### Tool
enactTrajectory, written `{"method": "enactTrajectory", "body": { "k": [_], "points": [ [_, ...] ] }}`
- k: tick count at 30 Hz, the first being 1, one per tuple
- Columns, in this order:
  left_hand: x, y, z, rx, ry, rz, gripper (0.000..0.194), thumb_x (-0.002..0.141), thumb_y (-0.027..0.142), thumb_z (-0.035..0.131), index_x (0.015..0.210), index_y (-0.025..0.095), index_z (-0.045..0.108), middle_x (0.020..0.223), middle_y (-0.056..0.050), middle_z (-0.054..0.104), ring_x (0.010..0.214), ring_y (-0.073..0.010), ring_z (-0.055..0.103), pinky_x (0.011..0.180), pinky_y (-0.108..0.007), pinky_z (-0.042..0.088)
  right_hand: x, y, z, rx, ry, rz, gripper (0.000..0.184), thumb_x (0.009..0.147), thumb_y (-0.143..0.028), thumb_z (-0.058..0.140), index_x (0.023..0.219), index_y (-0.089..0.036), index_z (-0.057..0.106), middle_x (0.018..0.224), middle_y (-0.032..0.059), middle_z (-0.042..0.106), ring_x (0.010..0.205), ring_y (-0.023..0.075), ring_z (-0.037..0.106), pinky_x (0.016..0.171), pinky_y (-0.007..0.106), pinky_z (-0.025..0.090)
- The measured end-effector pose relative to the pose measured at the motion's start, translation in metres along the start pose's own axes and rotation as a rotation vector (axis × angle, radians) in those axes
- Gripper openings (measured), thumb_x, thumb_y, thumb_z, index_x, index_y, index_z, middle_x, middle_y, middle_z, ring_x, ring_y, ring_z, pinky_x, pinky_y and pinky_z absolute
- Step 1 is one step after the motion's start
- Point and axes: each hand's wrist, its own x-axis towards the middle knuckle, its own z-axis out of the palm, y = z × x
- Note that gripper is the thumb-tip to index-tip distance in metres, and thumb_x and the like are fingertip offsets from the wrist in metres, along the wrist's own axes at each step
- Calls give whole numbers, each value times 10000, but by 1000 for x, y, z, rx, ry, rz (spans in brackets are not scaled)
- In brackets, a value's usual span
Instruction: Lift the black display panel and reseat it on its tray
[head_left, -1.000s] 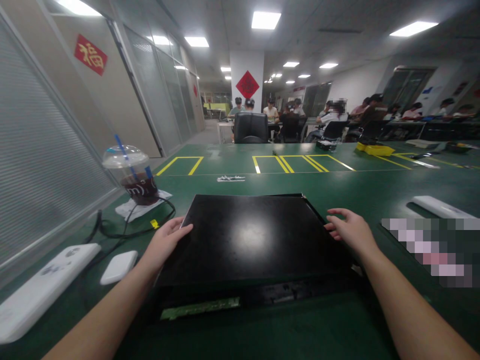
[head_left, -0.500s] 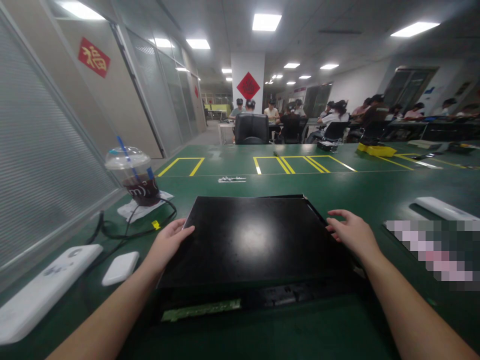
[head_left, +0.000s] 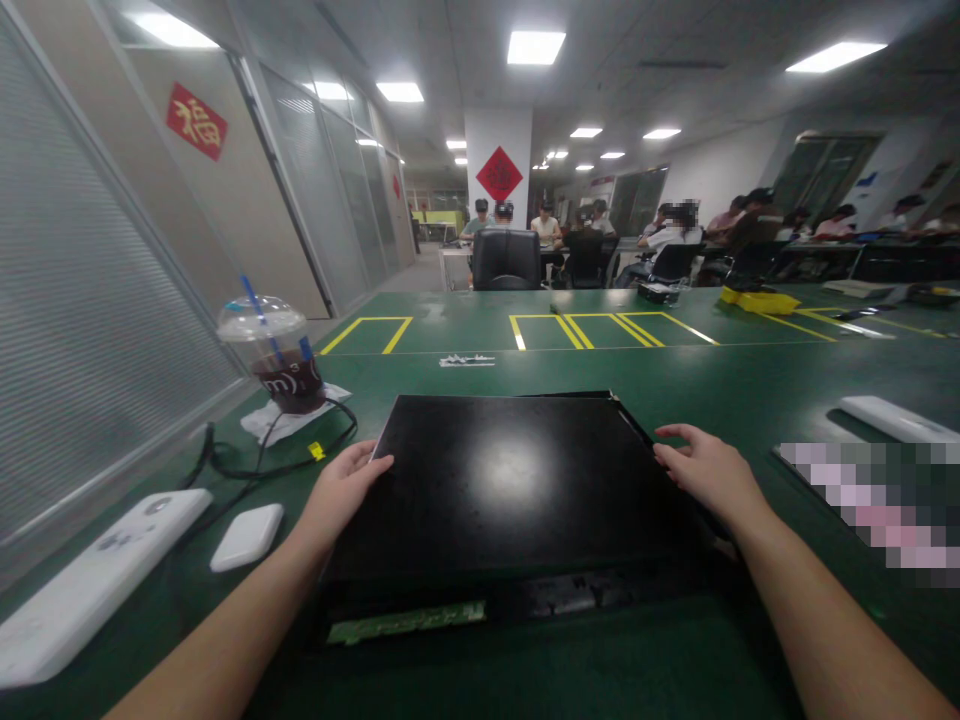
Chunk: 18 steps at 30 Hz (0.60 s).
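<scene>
A flat black screen panel [head_left: 480,470] lies in front of me, slightly askew over a black frame [head_left: 577,592] whose far right corner and near edge stick out. A green circuit board strip [head_left: 409,622] shows along the near side. My left hand [head_left: 349,485] grips the panel's left edge, thumb on top and the other fingers partly hidden beyond the edge. At the right edge, my right hand [head_left: 701,465] has its thumb and forefinger apart, the fingertips beside the frame; whether they touch it is unclear.
On the green table [head_left: 390,370] stand a lidded drink cup [head_left: 289,365] on a napkin, a black cable [head_left: 262,470], a white phone-shaped object [head_left: 97,580] and a small white case [head_left: 247,537]. A white bar [head_left: 896,417] and a pixelated flat item [head_left: 862,500] lie right. People sit far off.
The view has shifted slightly. Both hands stay at the panel's sides; the right fingertips appear marginally nearer its edge. The panel has hardly moved.
</scene>
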Motion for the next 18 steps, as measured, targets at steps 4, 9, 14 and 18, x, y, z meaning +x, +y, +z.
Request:
{"method": "enactTrajectory", "body": {
  "k": [4, 9, 14, 18],
  "points": [
    [-2, 3, 2, 7, 20, -17, 110, 718, 86, 678, 762, 188, 682, 595, -3, 727, 740, -209, 754, 691, -262, 584, -4, -7, -4, -109, -14, -5, 416, 796, -455, 524, 1130, -256, 673, 821, 27, 734, 761, 236, 669, 676, 330, 439],
    [0, 1, 2, 4, 15, -15, 165, 682, 42, 704, 760, 184, 671, 579, -9, 724, 725, -221, 754, 684, -272, 583, -7, -8, -4, -166, 12, -38, 418, 801, -455, 521, 1130, -254, 682, 874, 39, 744, 801, 249, 674, 680, 329, 439],
    [2, -3, 2, -34, 7, -18, 149, 721, 42, 675, 771, 182, 676, 600, -7, 738, 706, -194, 751, 698, -257, 583, -8, -11, -4, -194, 2, -34, 413, 812, -445, 507, 1138, -255, 676, 903, 37, 748, 829, 254, 674, 690, 329, 439],
    [2, -2, 2, -30, 0, -18, 144, 721, 49, 674, 755, 189, 673, 604, -4, 740, 720, -198, 753, 709, -264, 586, -7, -10, -4, -213, 3, -52, 406, 817, -384, 482, 1154, -257, 670, 896, 33, 750, 855, 262, 673, 692, 330, 434]
  ]
}}
